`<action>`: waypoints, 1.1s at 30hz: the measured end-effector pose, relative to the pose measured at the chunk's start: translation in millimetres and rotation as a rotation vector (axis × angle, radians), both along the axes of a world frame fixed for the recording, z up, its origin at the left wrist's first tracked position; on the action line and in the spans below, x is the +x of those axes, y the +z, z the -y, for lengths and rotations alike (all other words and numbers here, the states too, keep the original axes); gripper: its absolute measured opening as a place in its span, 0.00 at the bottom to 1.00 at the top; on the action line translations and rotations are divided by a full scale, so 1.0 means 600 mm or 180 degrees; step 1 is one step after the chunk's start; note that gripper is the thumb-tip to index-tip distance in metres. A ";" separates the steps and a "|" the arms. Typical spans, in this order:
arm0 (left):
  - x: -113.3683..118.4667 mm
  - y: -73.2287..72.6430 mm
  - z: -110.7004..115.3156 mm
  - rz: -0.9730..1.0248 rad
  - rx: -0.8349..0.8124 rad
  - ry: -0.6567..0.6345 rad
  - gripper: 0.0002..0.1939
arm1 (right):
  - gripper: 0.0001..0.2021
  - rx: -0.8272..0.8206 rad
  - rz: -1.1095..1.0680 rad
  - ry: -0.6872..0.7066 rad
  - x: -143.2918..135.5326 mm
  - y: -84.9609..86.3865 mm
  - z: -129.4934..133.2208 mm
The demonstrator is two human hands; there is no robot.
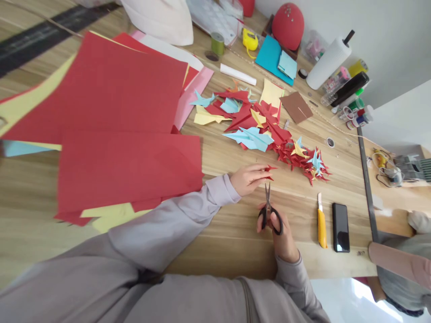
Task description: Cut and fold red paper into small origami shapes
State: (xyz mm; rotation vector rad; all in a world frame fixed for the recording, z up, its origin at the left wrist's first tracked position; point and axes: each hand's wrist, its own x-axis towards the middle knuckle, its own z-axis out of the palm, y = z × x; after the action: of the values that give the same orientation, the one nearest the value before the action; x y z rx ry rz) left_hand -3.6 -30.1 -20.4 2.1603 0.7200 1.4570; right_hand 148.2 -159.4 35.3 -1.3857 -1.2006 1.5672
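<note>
Between the fingertips of my left hand point(249, 178) is a small folded red paper piece point(270, 169) with pointed ends. My right hand point(283, 233) grips black-handled scissors point(268, 202), whose blades are slightly parted and point up toward the paper piece without visibly touching it. Just beyond my hands lies a long heap of folded paper shapes point(251, 138) in red, light blue and yellow, some like paper planes and others smaller and spiky.
Large red paper sheets point(131, 166) cover the table's left side. A yellow utility knife point(322, 226) with its blade out and a black phone point(341, 227) lie right of my hand. Toward the back are a brown card point(296, 107), a paper roll point(330, 63) and a yellow tape measure point(249, 40).
</note>
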 end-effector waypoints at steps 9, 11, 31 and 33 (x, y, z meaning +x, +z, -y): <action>-0.001 0.000 0.002 -0.0142 0.0065 -0.0207 0.13 | 0.25 -0.0012 0.0094 -0.0144 -0.002 0.001 -0.007; -0.002 -0.001 0.003 -0.0173 0.0014 -0.0256 0.14 | 0.24 -0.0015 0.0107 -0.0167 -0.002 0.004 -0.008; 0.012 -0.022 -0.001 -0.0197 -0.0023 -0.0383 0.15 | 0.23 -0.0090 0.0046 -0.0197 -0.002 0.012 -0.002; 0.008 -0.013 0.002 -0.0273 0.0008 -0.0368 0.15 | 0.23 -0.0110 0.0060 -0.0235 -0.003 0.011 -0.003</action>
State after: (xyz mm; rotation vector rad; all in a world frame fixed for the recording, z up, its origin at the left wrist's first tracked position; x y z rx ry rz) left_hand 1.5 -31.1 -28.3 2.2383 0.6115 1.3145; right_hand 146.3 -157.5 41.6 -1.4535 -1.1255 1.5334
